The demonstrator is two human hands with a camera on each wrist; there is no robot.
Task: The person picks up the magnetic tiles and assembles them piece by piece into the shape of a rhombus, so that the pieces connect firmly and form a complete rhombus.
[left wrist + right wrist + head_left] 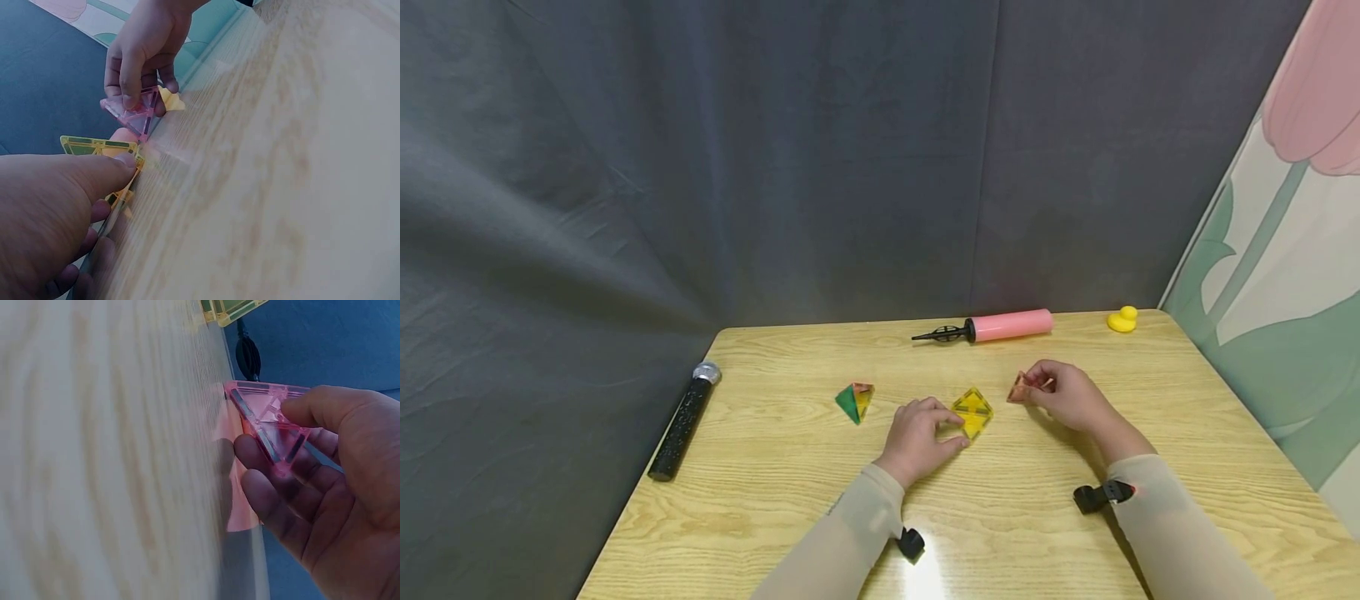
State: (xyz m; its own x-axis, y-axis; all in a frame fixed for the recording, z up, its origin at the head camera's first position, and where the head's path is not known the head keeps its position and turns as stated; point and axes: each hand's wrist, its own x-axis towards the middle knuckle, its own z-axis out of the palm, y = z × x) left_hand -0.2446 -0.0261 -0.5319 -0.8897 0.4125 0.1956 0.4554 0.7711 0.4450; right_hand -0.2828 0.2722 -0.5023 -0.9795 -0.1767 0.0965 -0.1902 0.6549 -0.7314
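In the head view, the left hand (919, 439) pinches a yellow diamond-shaped piece (973, 410) on the wood-grained table (775, 517); to its right, the right hand (1067, 396) pinches a pink triangle (1017, 390). A faceted piece (850, 403) in 3 colours sits further left. Near the far edge lie a pink-and-black pump (1013, 325) and a smooth yellow duck (1122, 320); a glittery black microphone (683, 421) lies at the left edge. The left wrist view shows translucent yellow plastic, 1 corner covered by the left hand. In the right wrist view, fingers (265, 497) partly hide the ribbed, see-through pink triangle.
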